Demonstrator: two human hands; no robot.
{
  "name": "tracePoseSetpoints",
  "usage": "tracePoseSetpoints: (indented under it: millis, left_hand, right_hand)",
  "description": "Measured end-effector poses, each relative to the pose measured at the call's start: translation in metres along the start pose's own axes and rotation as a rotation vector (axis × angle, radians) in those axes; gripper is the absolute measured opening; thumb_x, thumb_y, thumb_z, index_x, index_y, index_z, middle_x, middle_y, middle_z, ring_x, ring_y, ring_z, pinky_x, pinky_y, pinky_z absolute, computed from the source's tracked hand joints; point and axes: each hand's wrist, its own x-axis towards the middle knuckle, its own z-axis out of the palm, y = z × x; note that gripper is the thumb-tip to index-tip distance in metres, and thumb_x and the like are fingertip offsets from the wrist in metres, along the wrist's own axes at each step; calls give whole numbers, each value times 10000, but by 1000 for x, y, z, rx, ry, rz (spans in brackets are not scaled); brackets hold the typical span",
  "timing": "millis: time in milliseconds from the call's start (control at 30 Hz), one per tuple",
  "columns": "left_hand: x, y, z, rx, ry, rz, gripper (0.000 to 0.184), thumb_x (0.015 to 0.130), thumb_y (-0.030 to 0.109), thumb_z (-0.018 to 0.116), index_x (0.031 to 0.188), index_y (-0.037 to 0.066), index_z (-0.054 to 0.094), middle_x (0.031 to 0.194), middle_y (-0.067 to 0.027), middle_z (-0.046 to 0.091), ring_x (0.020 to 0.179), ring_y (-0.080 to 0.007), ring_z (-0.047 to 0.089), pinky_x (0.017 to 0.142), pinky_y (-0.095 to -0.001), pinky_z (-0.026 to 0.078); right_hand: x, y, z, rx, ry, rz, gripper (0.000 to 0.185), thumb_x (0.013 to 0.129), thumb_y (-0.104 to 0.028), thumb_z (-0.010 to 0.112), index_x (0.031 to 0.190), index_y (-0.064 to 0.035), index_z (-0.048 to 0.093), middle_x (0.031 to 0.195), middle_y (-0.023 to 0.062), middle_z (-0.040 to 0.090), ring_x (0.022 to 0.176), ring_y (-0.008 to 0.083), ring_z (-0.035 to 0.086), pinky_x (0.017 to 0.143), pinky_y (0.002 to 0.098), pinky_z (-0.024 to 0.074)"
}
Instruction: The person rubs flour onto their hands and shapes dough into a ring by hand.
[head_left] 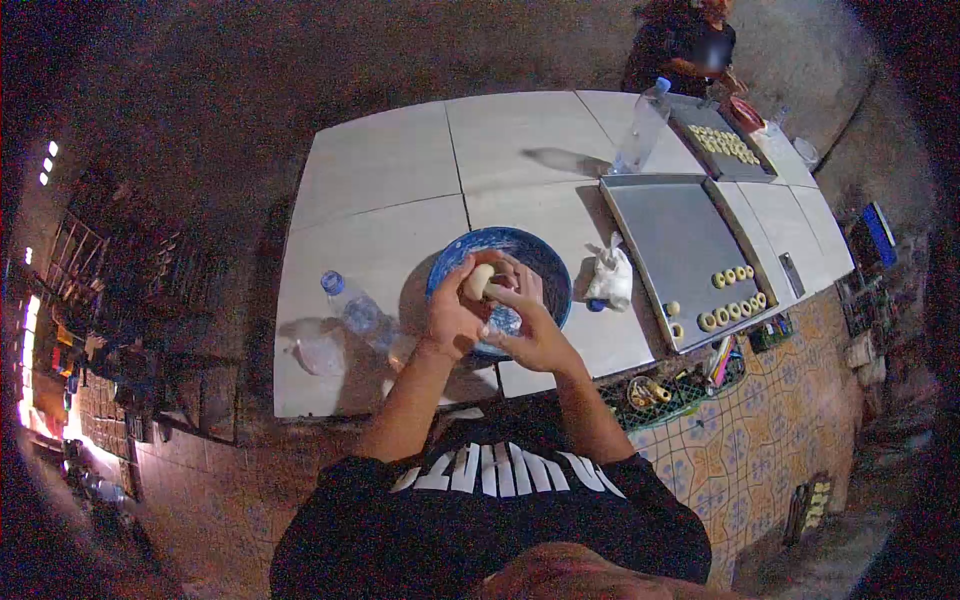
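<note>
A pale piece of dough (pixel 479 282) is held between my two hands above a blue basin (pixel 548 250). My left hand (pixel 456 312) curls around its left side, thumb and fingers closed on it. From the right, my right hand (pixel 530 332) grips the same dough with its thumb and fingers. Parts of the dough and several fingertips are hidden behind the hands. What lies in the basin is mostly covered by my hands. To the right is a metal tray (pixel 665 240) with several small dough rings (pixel 733 312) near its front edge.
A plastic bottle (pixel 350 305) lies left of the basin, and a white plastic bag (pixel 610 278) sits right of it. A tall bottle (pixel 642 128) stands behind the tray. Another tray of rings (pixel 725 145) is near a person (pixel 690 50) across the white-tiled table (pixel 380 165).
</note>
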Motion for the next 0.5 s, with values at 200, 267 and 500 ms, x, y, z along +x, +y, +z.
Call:
tracePoseSetpoints:
  millis: [200, 267, 500]
  left_hand:
    - [0, 10, 1, -46, -42, 0, 397, 1058, 357, 520, 1198, 12, 660, 1090, -122, 709, 1020, -248, 683, 932, -384, 555]
    - [1, 5, 1, -2, -28, 10, 403, 1059, 356, 516, 1193, 5, 660, 1103, -128, 700, 1056, -246, 668, 985, -392, 521]
    - [-1, -2, 7, 86, 50, -13, 368, 1080, 317, 507, 1268, 38, 658, 1160, -86, 684, 1097, -199, 647, 1005, -367, 497]
  right_hand:
    - [-6, 17, 4, 100, -13, 84, 653, 883, -385, 798, 1438, -99, 606, 1601, 212, 350, 1503, 373, 281, 1228, 501, 189]
    - [-7, 18, 5, 148, 0, 87, 661, 875, -360, 808, 1446, -109, 589, 1615, 206, 343, 1516, 393, 261, 1229, 516, 191]
    - [-7, 30, 10, 145, 117, 79, 581, 882, -288, 816, 1395, -109, 610, 1583, 180, 410, 1466, 348, 372, 1183, 478, 303]
